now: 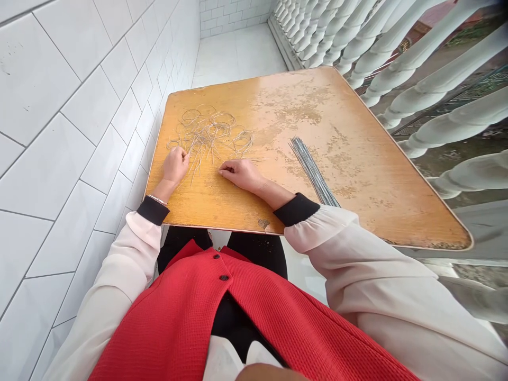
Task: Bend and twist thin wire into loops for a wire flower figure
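A loose tangle of thin silvery wire (202, 132), with several curled loops and straight ends, lies on the left part of a wooden table (222, 203). At its near left edge, my left hand (175, 165) is closed in a pinch on a wire. My right hand (243, 174) rests low over the tabletop, to the right of the tangle's loose ends. Its fingers are pressed together, and anything between them is too small to make out. Farther right lies a bundle of straight grey wires (313, 170), its near end hidden behind my right sleeve.
A white tiled wall (99, 121) runs close along the left of the table. White balusters (428, 100) line the right side. The tabletop has worn, pale patches, and its near edge is close to my body. White floor (234, 55) shows beyond the table.
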A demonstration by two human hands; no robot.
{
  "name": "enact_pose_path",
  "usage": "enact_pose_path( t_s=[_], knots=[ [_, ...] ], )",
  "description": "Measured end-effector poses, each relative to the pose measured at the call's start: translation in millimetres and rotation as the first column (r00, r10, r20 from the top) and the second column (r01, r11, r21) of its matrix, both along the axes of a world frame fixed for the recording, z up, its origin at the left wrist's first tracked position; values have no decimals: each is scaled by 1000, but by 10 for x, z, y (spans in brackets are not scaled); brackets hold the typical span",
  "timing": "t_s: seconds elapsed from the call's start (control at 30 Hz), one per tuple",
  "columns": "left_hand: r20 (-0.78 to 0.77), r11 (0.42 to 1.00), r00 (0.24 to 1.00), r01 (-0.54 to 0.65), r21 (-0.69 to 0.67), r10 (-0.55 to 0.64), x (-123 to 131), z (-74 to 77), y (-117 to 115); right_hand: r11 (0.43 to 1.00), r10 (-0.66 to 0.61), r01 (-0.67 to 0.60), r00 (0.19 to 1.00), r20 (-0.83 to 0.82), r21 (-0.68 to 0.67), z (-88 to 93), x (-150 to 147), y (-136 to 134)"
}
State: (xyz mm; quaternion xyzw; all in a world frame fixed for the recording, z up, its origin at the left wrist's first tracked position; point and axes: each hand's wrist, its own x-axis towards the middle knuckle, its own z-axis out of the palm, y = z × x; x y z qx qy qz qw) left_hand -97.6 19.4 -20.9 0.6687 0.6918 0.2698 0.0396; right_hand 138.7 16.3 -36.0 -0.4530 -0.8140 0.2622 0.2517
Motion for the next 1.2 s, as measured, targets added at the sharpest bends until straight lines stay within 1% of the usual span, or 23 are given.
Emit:
enact_pose_path(
  t_s=[0.1,0.2,0.27,0.33,0.37,0.43,0.5,0.53,0.6,0.7,0.77,0.83,0.93,1.0,1.03,1.1,1.13,1.2],
  knots=[
    [-61,998,997,40,56,-37,9,-14,-16,1000,4,-4,1000,-9,-7,11,5,-7],
    [-168,990,980,123,73,-109,50,0,-57,1000,-3,2,1000,-26,-24,27,2,-21],
    [-246,979,954,194,61,-174,96,18,-94,997,-31,25,997,-74,-78,37,-5,-31],
    [-302,962,922,268,44,-243,145,32,-133,980,-94,56,977,-193,-193,49,-10,-37],
    [-318,953,907,302,38,-274,168,34,-150,963,-133,57,950,-282,-264,58,-11,-37],
    [-345,932,879,360,26,-330,207,30,-180,922,-213,14,854,-474,-387,81,-7,-31],
    [-379,915,848,403,9,-370,237,19,-200,893,-274,-38,744,-610,-448,107,1,-19],
    [-399,909,833,417,0,-383,250,13,-208,886,-297,-47,705,-644,-461,120,5,-13],
    [-428,899,809,437,-19,-402,269,4,-217,884,-321,-39,674,-666,-466,142,8,-5],
    [-410,883,801,468,-26,-436,286,-1,-225,886,-331,-8,690,-644,-463,169,0,-14],
    [-341,871,818,491,-7,-463,288,-10,-231,882,-350,24,702,-621,-470,184,-2,-26],
    [-232,864,842,503,15,-486,285,-32,-236,881,-374,64,700,-608,-469,194,15,-25],
    [-17,853,854,521,24,-521,275,-78,-226,880,-419,146,687,-594,-452,186,83,27],
    [173,866,850,497,53,-498,258,-95,-195,867,-450,181,685,-573,-465,168,142,90],
    [282,887,844,455,77,-457,243,-93,-172,856,-460,175,688,-562,-486,157,168,123],
    [490,943,808,309,123,-328,196,-70,-115,835,-457,117,691,-560,-538,140,200,176],
    [569,966,781,219,136,-257,164,-50,-86,824,-443,72,700,-560,-561,135,204,191],
    [652,988,745,62,142,-141,90,-5,-34,805,-391,-7,745,-540,-593,137,187,192]
  ],
)
